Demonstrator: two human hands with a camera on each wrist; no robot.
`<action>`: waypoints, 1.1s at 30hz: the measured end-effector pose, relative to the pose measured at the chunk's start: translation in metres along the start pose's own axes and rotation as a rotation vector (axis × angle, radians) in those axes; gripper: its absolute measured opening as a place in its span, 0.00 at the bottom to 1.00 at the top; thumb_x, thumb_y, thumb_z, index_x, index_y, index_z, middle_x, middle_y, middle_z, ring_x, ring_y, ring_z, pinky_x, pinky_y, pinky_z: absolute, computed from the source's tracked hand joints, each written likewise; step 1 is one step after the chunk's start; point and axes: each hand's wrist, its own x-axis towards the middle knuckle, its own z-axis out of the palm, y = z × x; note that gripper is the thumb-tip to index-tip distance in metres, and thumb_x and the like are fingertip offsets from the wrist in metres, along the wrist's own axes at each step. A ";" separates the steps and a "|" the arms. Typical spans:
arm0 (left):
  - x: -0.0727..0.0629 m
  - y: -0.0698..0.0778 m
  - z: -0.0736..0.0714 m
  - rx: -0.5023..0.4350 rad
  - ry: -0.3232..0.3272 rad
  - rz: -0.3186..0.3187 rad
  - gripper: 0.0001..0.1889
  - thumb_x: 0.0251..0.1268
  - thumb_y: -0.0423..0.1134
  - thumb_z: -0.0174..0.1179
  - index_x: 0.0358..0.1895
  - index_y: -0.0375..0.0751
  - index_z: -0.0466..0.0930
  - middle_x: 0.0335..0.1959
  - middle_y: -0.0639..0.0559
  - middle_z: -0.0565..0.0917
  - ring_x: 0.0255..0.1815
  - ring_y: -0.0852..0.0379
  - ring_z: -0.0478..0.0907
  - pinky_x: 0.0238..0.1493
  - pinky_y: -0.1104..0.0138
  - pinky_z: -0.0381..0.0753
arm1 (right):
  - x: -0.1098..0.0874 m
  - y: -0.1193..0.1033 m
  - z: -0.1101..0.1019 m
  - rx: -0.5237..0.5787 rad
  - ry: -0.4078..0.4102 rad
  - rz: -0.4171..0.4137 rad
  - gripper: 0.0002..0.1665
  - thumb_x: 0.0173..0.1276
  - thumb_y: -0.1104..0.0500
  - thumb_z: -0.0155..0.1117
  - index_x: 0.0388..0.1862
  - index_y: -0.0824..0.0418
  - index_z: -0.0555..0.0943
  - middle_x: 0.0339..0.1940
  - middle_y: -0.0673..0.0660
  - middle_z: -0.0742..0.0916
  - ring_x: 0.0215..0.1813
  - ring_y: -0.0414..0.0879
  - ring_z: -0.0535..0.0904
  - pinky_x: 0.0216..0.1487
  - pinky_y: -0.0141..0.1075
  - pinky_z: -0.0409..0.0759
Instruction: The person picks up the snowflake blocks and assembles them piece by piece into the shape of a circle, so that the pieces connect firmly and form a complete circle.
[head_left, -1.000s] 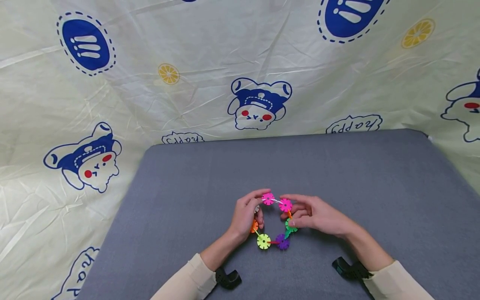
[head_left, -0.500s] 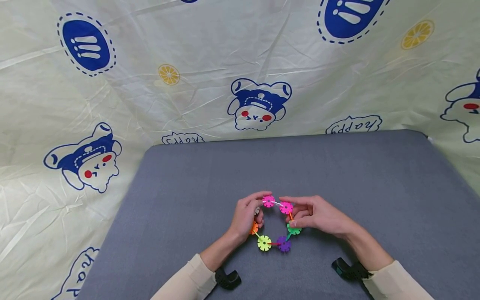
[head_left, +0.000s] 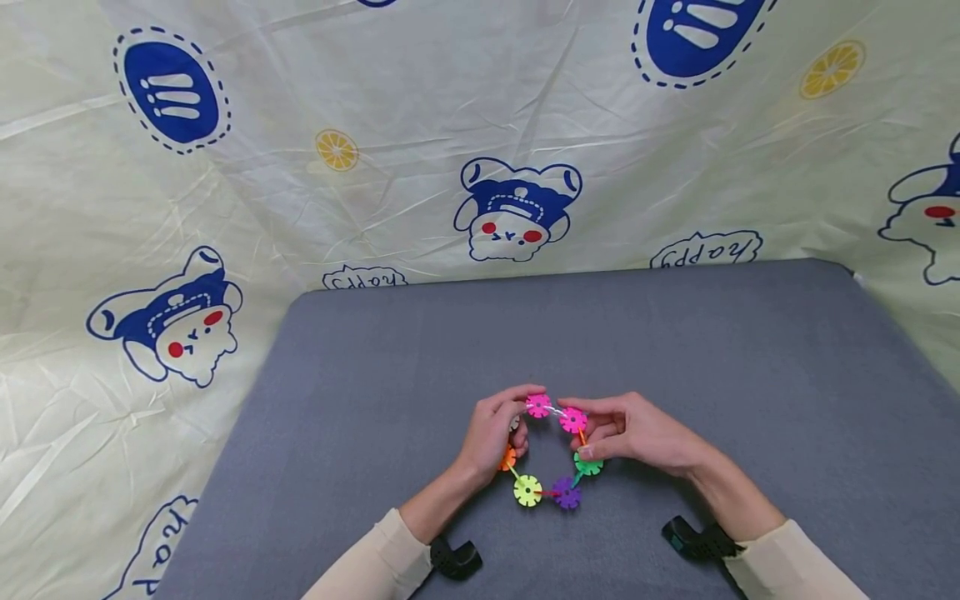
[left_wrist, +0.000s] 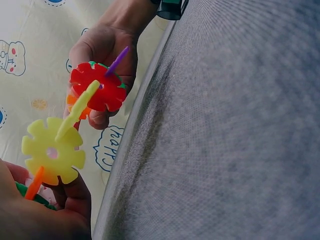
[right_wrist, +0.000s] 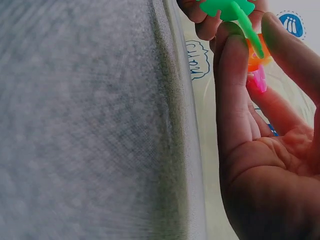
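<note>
A ring of notched plastic snowflake discs is held up between both hands in the head view. Its lower edge has a yellow disc [head_left: 528,491] and a purple disc [head_left: 566,493], with a green disc [head_left: 589,465] at right. Two pink discs form the far side. My left hand [head_left: 487,435] grips the ring's left side, partly hiding an orange disc [head_left: 509,457] and a white one. At the right side, my right hand [head_left: 641,432] pinches the ring between thumb and fingers, by the green disc and the nearer pink disc [head_left: 573,420]. A red disc [left_wrist: 114,94] shows in the left wrist view.
A grey cloth-covered table [head_left: 390,358] lies under the hands. Behind it hangs a pale printed sheet [head_left: 420,92]. Each wrist wears a dark camera strap, the left strap [head_left: 456,558] close to the table's near edge.
The ring has shifted slightly down in the head view, its green disc moving a little right and toward the person. Both hands keep their hold, nearly still.
</note>
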 end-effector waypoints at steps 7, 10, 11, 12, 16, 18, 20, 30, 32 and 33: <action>0.000 0.000 -0.002 0.009 -0.034 -0.010 0.18 0.69 0.32 0.45 0.57 0.33 0.78 0.13 0.46 0.65 0.12 0.57 0.62 0.15 0.67 0.69 | -0.001 -0.001 -0.003 0.014 -0.032 0.005 0.38 0.61 0.60 0.71 0.70 0.61 0.68 0.38 0.64 0.87 0.38 0.57 0.85 0.43 0.42 0.82; 0.000 0.000 -0.003 0.007 -0.034 -0.005 0.18 0.69 0.31 0.45 0.57 0.33 0.78 0.13 0.46 0.64 0.12 0.57 0.61 0.15 0.67 0.68 | 0.000 -0.001 -0.003 0.013 -0.042 -0.001 0.40 0.62 0.60 0.70 0.72 0.61 0.66 0.40 0.65 0.87 0.38 0.55 0.84 0.41 0.42 0.82; 0.000 0.000 -0.003 0.001 -0.031 -0.004 0.18 0.69 0.31 0.45 0.57 0.32 0.78 0.13 0.46 0.64 0.12 0.57 0.61 0.14 0.67 0.68 | 0.001 -0.001 -0.003 0.008 -0.042 -0.004 0.41 0.63 0.60 0.69 0.72 0.61 0.64 0.41 0.65 0.86 0.38 0.55 0.84 0.40 0.41 0.82; 0.001 0.001 -0.003 -0.006 -0.025 -0.004 0.18 0.68 0.31 0.45 0.57 0.33 0.78 0.13 0.46 0.64 0.12 0.57 0.61 0.14 0.67 0.68 | 0.001 -0.002 -0.002 0.006 -0.039 -0.003 0.41 0.63 0.60 0.69 0.73 0.61 0.63 0.42 0.65 0.86 0.38 0.55 0.83 0.39 0.40 0.82; 0.002 0.002 -0.003 -0.026 -0.008 -0.002 0.18 0.68 0.31 0.46 0.56 0.33 0.78 0.12 0.46 0.64 0.12 0.56 0.61 0.13 0.67 0.67 | 0.003 -0.004 0.001 0.034 -0.019 0.011 0.46 0.64 0.61 0.68 0.75 0.62 0.56 0.45 0.67 0.85 0.41 0.57 0.83 0.42 0.39 0.81; 0.003 0.002 -0.003 -0.041 0.003 0.012 0.17 0.68 0.31 0.46 0.56 0.34 0.78 0.13 0.45 0.64 0.12 0.56 0.61 0.13 0.67 0.67 | 0.004 -0.006 0.002 0.050 0.035 0.019 0.44 0.63 0.61 0.69 0.73 0.63 0.56 0.46 0.66 0.85 0.43 0.58 0.83 0.44 0.39 0.81; 0.004 0.003 -0.003 -0.052 0.016 0.030 0.17 0.69 0.31 0.45 0.55 0.34 0.78 0.13 0.45 0.65 0.12 0.56 0.61 0.13 0.67 0.68 | 0.003 -0.007 0.002 0.054 0.090 0.007 0.38 0.63 0.62 0.69 0.67 0.65 0.60 0.46 0.66 0.85 0.43 0.58 0.83 0.43 0.40 0.81; 0.004 0.003 -0.002 -0.102 0.055 0.050 0.17 0.69 0.30 0.44 0.55 0.35 0.79 0.15 0.43 0.65 0.12 0.56 0.61 0.13 0.67 0.68 | 0.003 -0.002 0.002 0.062 0.153 -0.011 0.21 0.60 0.59 0.72 0.49 0.68 0.78 0.42 0.67 0.86 0.42 0.56 0.84 0.41 0.42 0.83; 0.004 0.003 -0.002 -0.096 0.047 0.047 0.18 0.68 0.30 0.45 0.55 0.35 0.79 0.16 0.43 0.65 0.12 0.56 0.61 0.13 0.67 0.68 | 0.004 -0.001 0.003 0.057 0.131 -0.011 0.20 0.60 0.59 0.72 0.47 0.69 0.79 0.42 0.67 0.86 0.41 0.55 0.84 0.40 0.42 0.83; 0.004 0.002 -0.003 -0.093 0.044 0.045 0.18 0.68 0.30 0.45 0.55 0.36 0.79 0.16 0.43 0.65 0.12 0.56 0.61 0.13 0.67 0.67 | 0.004 -0.001 0.004 0.052 0.122 -0.011 0.20 0.59 0.59 0.73 0.46 0.69 0.79 0.42 0.66 0.86 0.41 0.55 0.84 0.39 0.42 0.83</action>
